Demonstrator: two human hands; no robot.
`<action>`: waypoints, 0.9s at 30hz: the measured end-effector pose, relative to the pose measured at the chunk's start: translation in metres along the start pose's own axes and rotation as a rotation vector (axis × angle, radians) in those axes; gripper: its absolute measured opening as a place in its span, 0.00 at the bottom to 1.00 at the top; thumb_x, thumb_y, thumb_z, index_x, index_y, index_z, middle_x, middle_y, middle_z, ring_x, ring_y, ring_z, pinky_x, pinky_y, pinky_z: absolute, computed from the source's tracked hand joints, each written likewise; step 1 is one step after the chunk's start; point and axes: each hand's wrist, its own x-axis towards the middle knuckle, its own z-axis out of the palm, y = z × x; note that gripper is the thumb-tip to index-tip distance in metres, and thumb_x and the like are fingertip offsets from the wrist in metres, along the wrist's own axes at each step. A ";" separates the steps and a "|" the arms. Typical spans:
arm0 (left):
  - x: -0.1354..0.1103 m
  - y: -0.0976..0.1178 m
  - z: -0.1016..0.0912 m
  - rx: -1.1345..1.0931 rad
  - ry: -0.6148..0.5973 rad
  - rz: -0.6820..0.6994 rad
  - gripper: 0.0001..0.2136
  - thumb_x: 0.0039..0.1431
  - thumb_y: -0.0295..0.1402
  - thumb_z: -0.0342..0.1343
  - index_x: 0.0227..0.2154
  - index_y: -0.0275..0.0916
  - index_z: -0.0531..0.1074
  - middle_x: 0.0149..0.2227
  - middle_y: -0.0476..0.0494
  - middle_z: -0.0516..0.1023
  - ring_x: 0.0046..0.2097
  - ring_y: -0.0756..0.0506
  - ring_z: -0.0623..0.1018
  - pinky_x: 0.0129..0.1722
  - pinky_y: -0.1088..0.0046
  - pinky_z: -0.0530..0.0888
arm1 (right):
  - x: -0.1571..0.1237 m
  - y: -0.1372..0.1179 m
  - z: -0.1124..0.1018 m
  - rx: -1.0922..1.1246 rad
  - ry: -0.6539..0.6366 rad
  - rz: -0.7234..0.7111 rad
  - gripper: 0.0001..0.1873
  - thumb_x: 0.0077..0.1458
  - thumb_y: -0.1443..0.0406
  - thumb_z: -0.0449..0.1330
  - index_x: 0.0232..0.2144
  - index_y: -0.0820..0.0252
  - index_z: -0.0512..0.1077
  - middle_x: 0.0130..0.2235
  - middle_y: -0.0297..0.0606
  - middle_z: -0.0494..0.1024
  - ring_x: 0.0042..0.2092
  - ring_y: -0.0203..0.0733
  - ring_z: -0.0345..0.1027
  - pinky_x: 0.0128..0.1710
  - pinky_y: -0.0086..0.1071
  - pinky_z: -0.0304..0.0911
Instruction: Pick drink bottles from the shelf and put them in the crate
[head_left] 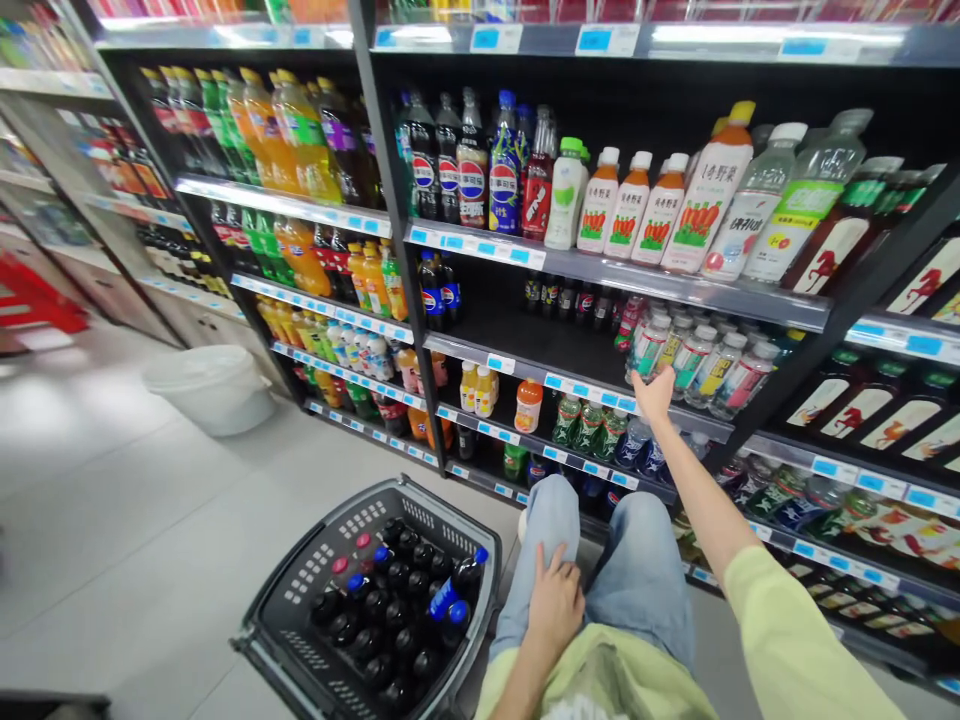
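Note:
My right hand [655, 393] reaches out to the middle shelf. Its thumb and fingers are at the lower part of a clear drink bottle [649, 345] with a pale label, the leftmost of a front row; the hand partly covers the bottle's base. Similar clear bottles [694, 357] stand upright to its right. My left hand [555, 600] lies on my left thigh with fingers apart, holding nothing. Beside my left leg, a dark grey shopping basket [300, 580] stands on the floor, holding many dark-capped bottles and a blue-labelled cola bottle [442, 600].
Shelves of drinks rise in front, with price-tag rails [525, 250] along their edges. Large juice bottles [709, 190] stand on the shelf above my right hand. A white tub [214, 390] sits on the floor at left, and a red object [37, 300] lies beyond it.

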 end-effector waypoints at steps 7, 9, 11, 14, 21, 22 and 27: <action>-0.002 -0.010 0.007 -0.015 0.063 -0.004 0.16 0.70 0.28 0.50 0.51 0.37 0.82 0.56 0.33 0.86 0.80 0.36 0.64 0.83 0.35 0.42 | 0.013 -0.029 0.018 -0.161 0.007 0.170 0.44 0.64 0.57 0.69 0.72 0.75 0.59 0.70 0.75 0.69 0.69 0.71 0.72 0.68 0.53 0.70; 0.000 -0.013 0.010 -0.011 0.075 0.012 0.16 0.70 0.28 0.50 0.50 0.38 0.82 0.55 0.33 0.86 0.80 0.36 0.64 0.83 0.35 0.42 | 0.015 -0.030 0.021 -0.194 0.008 0.205 0.42 0.63 0.56 0.71 0.70 0.72 0.62 0.68 0.72 0.72 0.68 0.69 0.75 0.66 0.51 0.72; 0.001 -0.015 0.012 -0.013 0.093 0.027 0.15 0.69 0.28 0.51 0.49 0.39 0.83 0.54 0.34 0.86 0.79 0.36 0.65 0.83 0.35 0.42 | 0.017 -0.029 0.022 -0.223 0.001 0.234 0.39 0.62 0.55 0.72 0.67 0.69 0.67 0.67 0.70 0.74 0.65 0.67 0.78 0.64 0.50 0.74; 0.000 -0.012 0.013 -0.032 0.097 0.042 0.14 0.69 0.29 0.52 0.48 0.40 0.83 0.53 0.34 0.86 0.78 0.34 0.67 0.83 0.32 0.43 | 0.016 -0.028 0.022 -0.263 -0.020 0.267 0.35 0.61 0.52 0.73 0.62 0.66 0.71 0.63 0.69 0.77 0.63 0.66 0.80 0.62 0.52 0.75; -0.006 -0.005 0.006 -0.062 0.045 0.037 0.17 0.68 0.33 0.54 0.52 0.42 0.84 0.52 0.35 0.87 0.76 0.32 0.67 0.83 0.35 0.43 | 0.006 -0.033 0.020 -0.269 -0.068 0.288 0.46 0.63 0.54 0.70 0.69 0.83 0.61 0.59 0.83 0.78 0.65 0.79 0.77 0.65 0.60 0.73; -0.006 -0.005 0.006 -0.066 0.054 0.036 0.17 0.68 0.33 0.54 0.53 0.44 0.84 0.51 0.36 0.87 0.76 0.31 0.68 0.83 0.35 0.44 | 0.005 -0.033 0.020 -0.260 -0.066 0.271 0.47 0.63 0.54 0.70 0.69 0.84 0.61 0.59 0.84 0.78 0.66 0.80 0.76 0.66 0.61 0.72; -0.011 -0.004 0.009 -0.058 0.045 0.050 0.21 0.72 0.35 0.51 0.59 0.39 0.83 0.50 0.27 0.87 0.76 0.28 0.68 0.83 0.34 0.46 | -0.004 -0.013 0.021 -0.026 0.036 0.073 0.40 0.55 0.55 0.74 0.62 0.72 0.66 0.62 0.86 0.75 0.69 0.85 0.71 0.70 0.67 0.65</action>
